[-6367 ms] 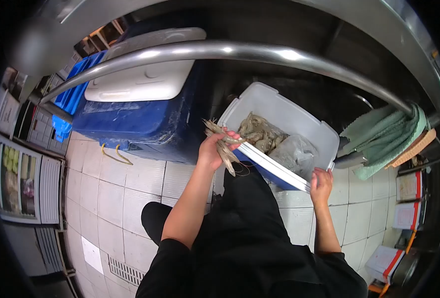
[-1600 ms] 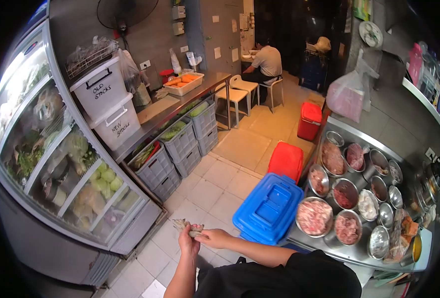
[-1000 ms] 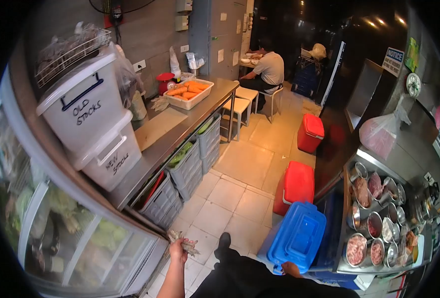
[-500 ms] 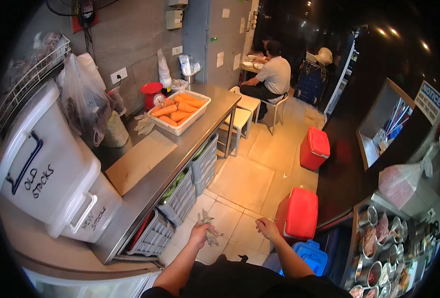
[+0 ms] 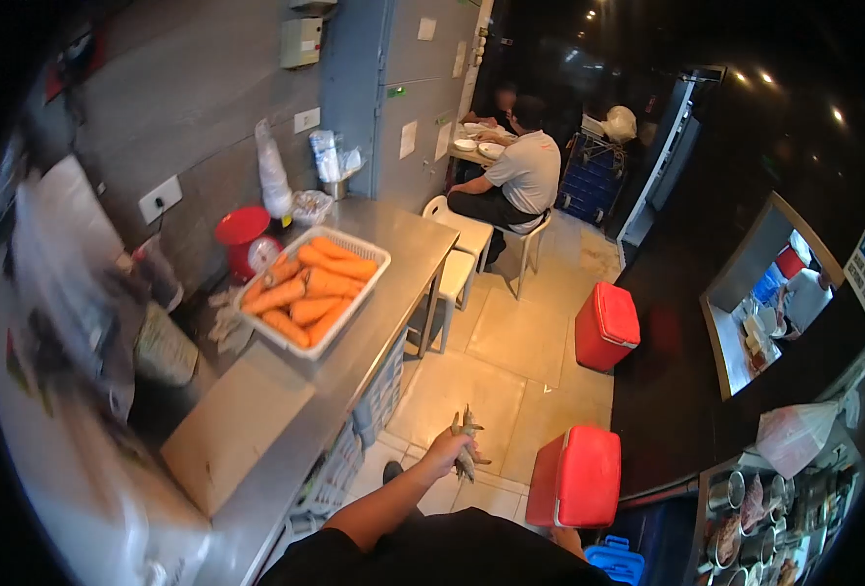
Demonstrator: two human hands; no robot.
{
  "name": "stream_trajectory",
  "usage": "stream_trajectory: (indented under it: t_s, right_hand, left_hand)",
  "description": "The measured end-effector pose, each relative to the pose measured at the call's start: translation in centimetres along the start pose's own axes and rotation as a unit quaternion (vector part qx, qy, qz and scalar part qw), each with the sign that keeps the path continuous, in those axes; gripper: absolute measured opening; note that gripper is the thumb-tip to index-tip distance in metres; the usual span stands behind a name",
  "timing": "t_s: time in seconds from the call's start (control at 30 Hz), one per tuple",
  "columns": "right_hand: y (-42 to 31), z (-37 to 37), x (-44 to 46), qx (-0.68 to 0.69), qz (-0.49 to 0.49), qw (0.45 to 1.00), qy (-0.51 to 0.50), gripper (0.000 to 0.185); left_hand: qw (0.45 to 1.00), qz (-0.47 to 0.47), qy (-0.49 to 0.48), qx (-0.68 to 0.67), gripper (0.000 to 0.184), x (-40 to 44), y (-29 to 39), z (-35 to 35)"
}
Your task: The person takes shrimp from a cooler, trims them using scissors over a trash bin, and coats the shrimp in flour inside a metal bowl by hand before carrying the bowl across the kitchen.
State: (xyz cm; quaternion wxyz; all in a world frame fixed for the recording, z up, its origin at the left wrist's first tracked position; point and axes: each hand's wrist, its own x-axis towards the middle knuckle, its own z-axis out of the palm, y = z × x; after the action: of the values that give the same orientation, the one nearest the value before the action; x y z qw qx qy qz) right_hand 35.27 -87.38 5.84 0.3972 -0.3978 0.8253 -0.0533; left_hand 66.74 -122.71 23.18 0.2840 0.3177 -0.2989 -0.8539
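Observation:
My left hand [image 5: 442, 454] is closed around a small bunch of raw grey shrimp [image 5: 467, 428], held out over the tiled floor. Their thin bodies and legs stick out past my fingers. Low at my right side, only a small part of my right hand [image 5: 566, 538] shows beside the lower edge of a red cooler box [image 5: 590, 477]. My dark clothing hides the rest of it, and its fingers cannot be made out. A blue lidded container [image 5: 616, 564] is just below that hand.
On the left, a steel counter [image 5: 393, 234] bears a white basket [image 5: 379, 278] of carrots [image 5: 312, 284], a red scale [image 5: 244, 227] and cardboard [image 5: 237, 420]. Another red cooler [image 5: 606, 327] stands ahead. Beyond white stools [image 5: 460, 230], a person [image 5: 530, 171] sits. Metal food pots [image 5: 725, 488] are at right.
The view has moved forward along the counter. My left hand has shifted right with the shrimp. My right hand has dropped beside the nearer cooler. A person now shows through the wall opening.

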Motion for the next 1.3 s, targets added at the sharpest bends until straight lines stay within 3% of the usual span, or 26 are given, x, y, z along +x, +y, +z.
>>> stream_trajectory:
  t_s: [0.03, 0.07, 0.13, 0.2, 0.37, 0.47, 0.6, 0.67, 0.73, 0.93, 1.07, 1.3]
  right_hand:
    - [2.2, 0.8, 0.7, -0.330, -0.108, 0.937, 0.031, 0.037]
    - [1.1, 0.8, -0.2, -0.324, -0.092, 0.941, 0.008, 0.037]
    - [-3.6, -0.7, 0.4, -0.100, 0.054, 0.993, -0.018, 0.037]
    - [-7.6, -2.0, 1.8, 0.037, 0.126, 0.991, -0.011, 0.038]
    - [-13.3, -4.0, 4.3, 0.122, 0.150, 0.981, 0.001, 0.038]
    - [-13.7, -4.8, 6.2, 0.095, 0.111, 0.989, 0.009, 0.039]
    - [-11.5, -6.3, 11.7, -0.090, -0.064, 0.990, 0.092, 0.039]
    - [-16.6, -9.2, 14.9, 0.002, 0.089, 0.988, 0.128, 0.035]
    - [-20.9, -11.5, 18.5, 0.127, -0.012, 0.982, 0.139, 0.032]
    - [-45.1, -21.1, 15.5, 0.064, -0.265, 0.951, 0.147, 0.035]
    - [-51.4, -21.6, 14.4, -0.011, -0.289, 0.951, 0.111, 0.041]
    - [-53.4, -19.7, 14.1, -0.074, -0.240, 0.965, 0.076, 0.051]
  left_hand:
    - [1.000, -0.016, -0.001, 0.012, 0.022, 1.9, 1.6, -0.1]
    - [0.999, -0.035, -0.001, 0.023, 0.023, 3.5, 2.9, -0.2]
    - [0.998, -0.044, -0.018, 0.038, 0.022, 6.8, 6.0, -1.0]
    - [0.993, -0.073, -0.038, 0.080, 0.019, 10.5, 8.1, -2.1]
    - [0.994, -0.086, -0.027, 0.064, 0.016, 16.6, 11.9, -3.3]
    - [0.995, -0.083, -0.023, 0.043, 0.015, 18.6, 13.5, -3.0]
    - [0.996, -0.090, -0.007, 0.027, 0.017, 19.5, 14.5, -2.8]
    - [0.996, -0.090, 0.001, 0.011, 0.018, 20.4, 13.7, -3.4]
    - [0.996, -0.091, 0.013, -0.004, 0.020, 20.6, 13.8, -3.7]
    - [0.991, -0.078, 0.078, -0.078, 0.022, 21.2, 14.2, -3.4]
    - [0.992, -0.014, 0.061, -0.111, 0.024, 21.4, 14.5, -3.4]
    - [0.990, 0.014, 0.062, -0.124, 0.022, 20.3, 14.9, -2.8]
